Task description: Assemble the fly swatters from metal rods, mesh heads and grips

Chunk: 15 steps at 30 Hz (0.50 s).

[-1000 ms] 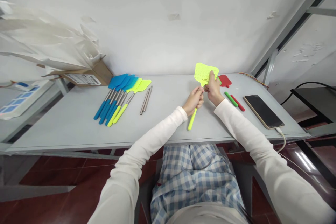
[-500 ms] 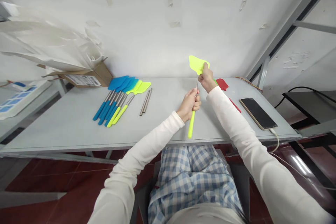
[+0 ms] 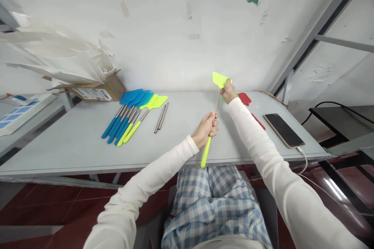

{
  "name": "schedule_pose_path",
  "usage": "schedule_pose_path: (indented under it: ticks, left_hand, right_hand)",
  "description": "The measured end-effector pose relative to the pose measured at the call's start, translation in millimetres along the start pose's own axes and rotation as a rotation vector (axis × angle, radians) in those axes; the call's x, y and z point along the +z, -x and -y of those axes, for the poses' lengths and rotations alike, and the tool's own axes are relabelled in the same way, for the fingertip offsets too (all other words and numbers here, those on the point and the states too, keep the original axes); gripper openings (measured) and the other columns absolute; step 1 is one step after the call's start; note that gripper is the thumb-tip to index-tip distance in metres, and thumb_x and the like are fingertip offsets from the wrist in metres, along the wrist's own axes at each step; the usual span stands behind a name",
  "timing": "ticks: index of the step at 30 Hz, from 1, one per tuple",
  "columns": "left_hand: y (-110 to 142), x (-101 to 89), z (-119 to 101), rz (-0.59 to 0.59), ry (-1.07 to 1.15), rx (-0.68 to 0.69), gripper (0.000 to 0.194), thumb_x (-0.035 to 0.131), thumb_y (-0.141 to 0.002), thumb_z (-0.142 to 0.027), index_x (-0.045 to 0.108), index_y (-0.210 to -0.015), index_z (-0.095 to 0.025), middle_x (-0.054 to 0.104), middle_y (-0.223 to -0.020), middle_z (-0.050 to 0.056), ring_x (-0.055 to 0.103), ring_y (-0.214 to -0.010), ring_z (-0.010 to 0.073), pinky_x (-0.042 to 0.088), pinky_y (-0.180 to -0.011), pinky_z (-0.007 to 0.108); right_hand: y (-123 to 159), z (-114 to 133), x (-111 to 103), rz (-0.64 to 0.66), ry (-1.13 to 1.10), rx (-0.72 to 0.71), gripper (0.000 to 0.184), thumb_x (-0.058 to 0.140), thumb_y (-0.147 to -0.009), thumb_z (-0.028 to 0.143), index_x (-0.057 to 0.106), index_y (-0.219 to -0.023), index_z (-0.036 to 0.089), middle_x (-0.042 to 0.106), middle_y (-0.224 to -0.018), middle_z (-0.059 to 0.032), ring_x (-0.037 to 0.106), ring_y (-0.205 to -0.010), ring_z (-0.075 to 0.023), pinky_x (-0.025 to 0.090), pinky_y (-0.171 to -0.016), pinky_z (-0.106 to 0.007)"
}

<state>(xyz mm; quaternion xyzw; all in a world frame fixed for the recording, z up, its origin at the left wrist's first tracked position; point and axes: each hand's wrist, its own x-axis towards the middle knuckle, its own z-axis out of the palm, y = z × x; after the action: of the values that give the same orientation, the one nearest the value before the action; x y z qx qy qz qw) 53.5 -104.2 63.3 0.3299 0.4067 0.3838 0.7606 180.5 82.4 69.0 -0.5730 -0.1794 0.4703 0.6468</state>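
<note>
My left hand (image 3: 206, 127) is closed around the neon yellow handle (image 3: 206, 151) of a plastic fly swatter, just where it meets the thin metal shaft (image 3: 217, 103). My right hand (image 3: 228, 91) pinches the swatter's yellow mesh head (image 3: 219, 79) at the top of the shaft, partly hiding it. Behind that hand, a red swatter head (image 3: 244, 98) lies on the table. To the left lie several blue fly swatters (image 3: 131, 97) and several yellow-green ones (image 3: 154, 102), side by side, with metal rods (image 3: 161, 118) next to them.
The grey table (image 3: 73, 155) ends in a front edge just past my hands, with a wall behind it. A phone (image 3: 283, 130) with a cable lies at the right. Loose red sticks (image 3: 258, 121) lie near it. A cardboard box (image 3: 101, 93) with white plastic stands at the back left.
My hands have moved apart, and the metal shaft now shows between them. The mesh head has turned narrower and tilted. The whole view has shifted upward.
</note>
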Motion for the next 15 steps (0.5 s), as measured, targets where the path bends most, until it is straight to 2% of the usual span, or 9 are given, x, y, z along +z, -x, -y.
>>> schedule_pose_path:
  ticks: [4,11,13,15]
  left_hand:
    - [2,-3.8,1,-0.02,-0.003,-0.005,0.024,0.043,-0.098,-0.036,0.038,-0.079,-0.021,0.02,-0.052,-0.012,0.01,-0.034,0.0005,0.002,-0.037,0.015]
    - [0,-4.5,-2,-0.019,-0.014,-0.019,0.024,0.035,-0.101,-0.032,0.037,-0.08,-0.021,0.019,-0.051,-0.012,0.01,-0.033,0.0007,0.001,-0.035,0.015]
    - [5,-3.7,1,-0.02,-0.028,-0.016,0.024,0.035,-0.101,-0.033,0.037,-0.08,-0.021,0.019,-0.05,-0.013,0.01,-0.033,0.0007,0.001,-0.035,0.014]
    - [19,-7.4,10,-0.007,-0.061,-0.006,0.025,0.036,-0.1,-0.037,0.038,-0.081,-0.021,0.021,-0.051,-0.012,0.012,-0.033,0.0009,0.003,-0.034,0.013]
  right_hand:
    - [-5,-3,3,-0.028,-0.022,0.03,0.024,0.039,-0.097,0.036,0.038,-0.077,0.024,0.03,-0.054,0.0091,0.025,-0.037,-0.0064,0.021,-0.034,-0.019]
    - [-9,-7,10,-0.055,-0.019,0.054,0.022,0.038,-0.098,0.036,0.045,-0.082,0.022,0.032,-0.053,0.0091,0.027,-0.036,-0.0069,0.023,-0.033,-0.019]
    - [-9,-3,9,-0.058,0.028,0.042,0.023,0.035,-0.099,0.036,0.046,-0.085,0.022,0.034,-0.054,0.0086,0.029,-0.037,-0.0069,0.026,-0.034,-0.018]
    - [-12,8,-2,-0.011,0.125,-0.011,0.027,0.031,-0.1,0.037,0.047,-0.087,0.021,0.036,-0.056,0.0081,0.031,-0.038,-0.007,0.028,-0.036,-0.018]
